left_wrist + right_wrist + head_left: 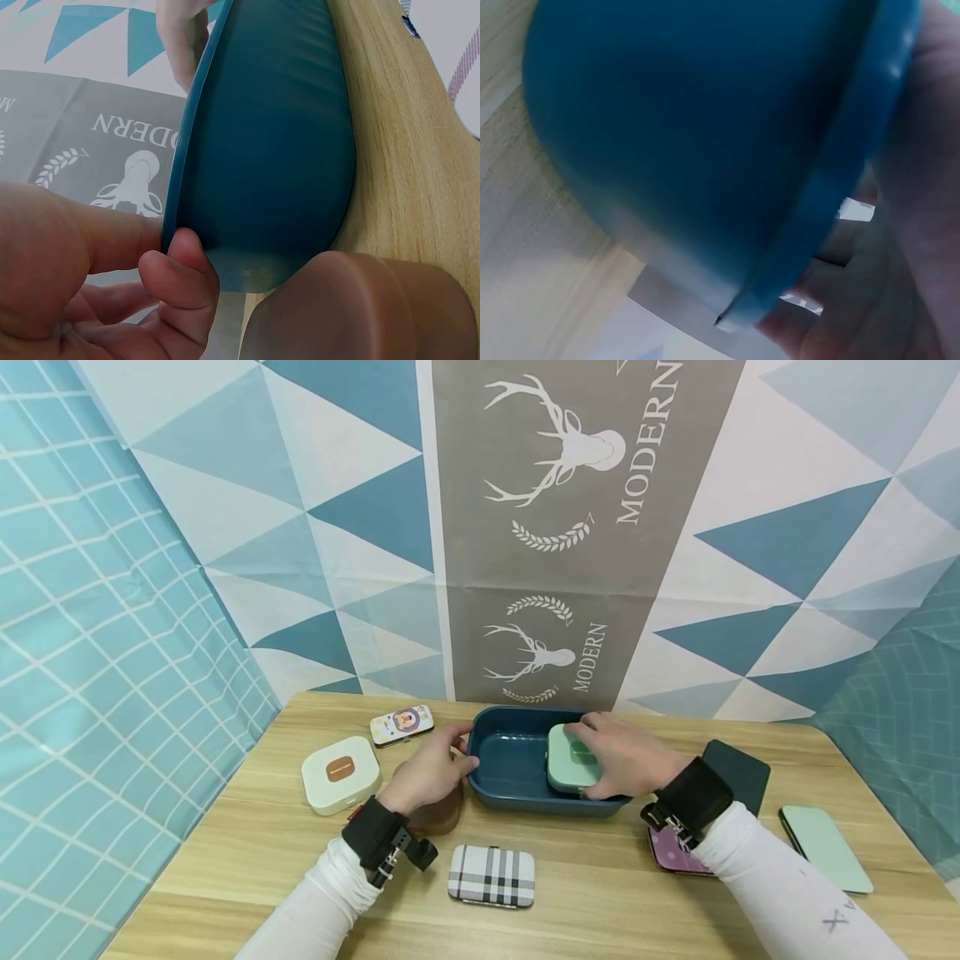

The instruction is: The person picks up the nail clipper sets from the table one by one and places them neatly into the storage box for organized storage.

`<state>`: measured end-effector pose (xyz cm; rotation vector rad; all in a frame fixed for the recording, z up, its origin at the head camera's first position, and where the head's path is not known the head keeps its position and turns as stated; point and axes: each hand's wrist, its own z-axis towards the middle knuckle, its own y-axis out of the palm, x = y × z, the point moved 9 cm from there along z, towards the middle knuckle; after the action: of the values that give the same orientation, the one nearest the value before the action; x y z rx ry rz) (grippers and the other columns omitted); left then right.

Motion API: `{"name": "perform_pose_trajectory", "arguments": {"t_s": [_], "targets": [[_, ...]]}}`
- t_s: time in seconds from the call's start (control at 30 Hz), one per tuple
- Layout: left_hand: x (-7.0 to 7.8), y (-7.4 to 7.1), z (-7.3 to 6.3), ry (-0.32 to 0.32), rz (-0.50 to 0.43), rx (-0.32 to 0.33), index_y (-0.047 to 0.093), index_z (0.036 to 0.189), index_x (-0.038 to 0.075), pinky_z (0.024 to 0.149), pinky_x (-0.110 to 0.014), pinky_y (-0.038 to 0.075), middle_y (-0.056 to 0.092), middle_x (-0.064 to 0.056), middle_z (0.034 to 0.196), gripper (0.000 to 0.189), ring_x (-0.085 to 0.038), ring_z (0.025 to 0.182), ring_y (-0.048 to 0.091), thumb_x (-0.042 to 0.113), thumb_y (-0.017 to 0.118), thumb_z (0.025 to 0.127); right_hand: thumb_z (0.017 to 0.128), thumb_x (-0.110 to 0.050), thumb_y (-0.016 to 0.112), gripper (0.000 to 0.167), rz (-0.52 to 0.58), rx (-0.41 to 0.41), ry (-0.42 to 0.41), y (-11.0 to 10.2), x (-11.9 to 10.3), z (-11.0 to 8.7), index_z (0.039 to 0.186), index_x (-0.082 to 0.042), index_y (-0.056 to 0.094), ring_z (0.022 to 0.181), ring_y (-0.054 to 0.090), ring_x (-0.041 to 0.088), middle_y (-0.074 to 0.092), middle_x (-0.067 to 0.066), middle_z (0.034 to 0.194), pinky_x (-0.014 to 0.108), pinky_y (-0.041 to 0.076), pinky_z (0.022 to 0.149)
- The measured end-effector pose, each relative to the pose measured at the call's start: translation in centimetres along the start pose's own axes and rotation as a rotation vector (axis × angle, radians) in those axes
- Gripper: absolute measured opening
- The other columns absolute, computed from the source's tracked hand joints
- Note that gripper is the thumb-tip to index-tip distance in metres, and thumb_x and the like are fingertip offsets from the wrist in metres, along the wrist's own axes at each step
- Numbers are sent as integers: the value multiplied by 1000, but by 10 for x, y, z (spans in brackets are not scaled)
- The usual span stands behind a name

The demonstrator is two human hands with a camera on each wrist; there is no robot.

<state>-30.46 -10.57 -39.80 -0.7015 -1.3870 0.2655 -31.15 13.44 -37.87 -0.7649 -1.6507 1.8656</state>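
Note:
A dark blue rectangular basin point(510, 802) stands near the back of the table. My left hand point(431, 768) pinches its left rim between thumb and fingers, seen close up in the left wrist view. At the basin's right end, my right hand point(626, 756) grips a mint green square case point(566, 760) lying inside, thumb on the near side and fingers across the far side. The blue wall point(690, 150) hides that case in the right wrist view. A brown case point(360, 315) sits below my left hand, beside the basin.
Left of the basin lie a cream case point(341, 789) with a brown label and a slim cartoon-printed case point(402, 725). A plaid case point(492, 877) is in front. On the right are a dark green case point(738, 777), a purple dotted case point(675, 852) and a pale green case point(828, 847).

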Motion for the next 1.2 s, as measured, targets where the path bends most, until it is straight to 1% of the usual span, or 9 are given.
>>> {"name": "perform_pose_trajectory", "arguments": {"t_s": [0.13, 0.37, 0.53, 0.77, 0.83, 1.2], "targets": [[0, -1, 0, -4, 9, 5, 46, 156, -5, 65, -32, 50, 60, -9, 105, 57, -16, 73, 64, 5, 68, 104, 73, -43, 95, 95, -6, -16, 3, 3, 1, 1, 147, 2, 55, 110, 56, 30, 58, 19, 131, 44, 54, 93], [0, 0, 0, -6, 5, 5, 46, 156, -5, 65, -32, 50, 60, -9, 105, 57, -19, 74, 65, 4, 68, 103, 73, -43, 97, 93, -8, -32, 2, 9, 1, 1, 145, 1, 57, 112, 56, 31, 61, 18, 130, 45, 54, 93], [-1, 0, 0, -13, 6, 5, 46, 156, -5, 65, -31, 50, 60, -9, 105, 58, -16, 73, 63, 4, 68, 103, 74, -41, 97, 91, -3, -39, -4, 12, 1, 2, 144, 1, 58, 113, 57, 32, 61, 18, 130, 46, 55, 94], [0, -1, 0, -14, 5, 6, 46, 156, -4, 65, -32, 50, 60, -9, 106, 58, -22, 75, 66, 4, 68, 103, 75, -40, 97, 90, -3, -50, 1, 17, 3, 2, 145, 1, 57, 114, 57, 33, 60, 18, 130, 46, 54, 94], [0, -1, 0, -12, 4, 7, 46, 156, -4, 65, -32, 50, 60, -9, 105, 58, -22, 74, 66, 4, 68, 103, 76, -40, 97, 90, -2, -54, 4, 18, 4, 2, 145, 1, 56, 115, 57, 33, 59, 19, 131, 47, 54, 94], [-1, 0, 0, -16, 1, 5, 45, 156, -4, 65, -32, 50, 60, -9, 105, 58, -15, 71, 62, 5, 68, 104, 75, -38, 98, 94, 24, -69, 23, 19, 3, 2, 148, 0, 53, 118, 55, 36, 58, 20, 133, 47, 55, 93]]}}
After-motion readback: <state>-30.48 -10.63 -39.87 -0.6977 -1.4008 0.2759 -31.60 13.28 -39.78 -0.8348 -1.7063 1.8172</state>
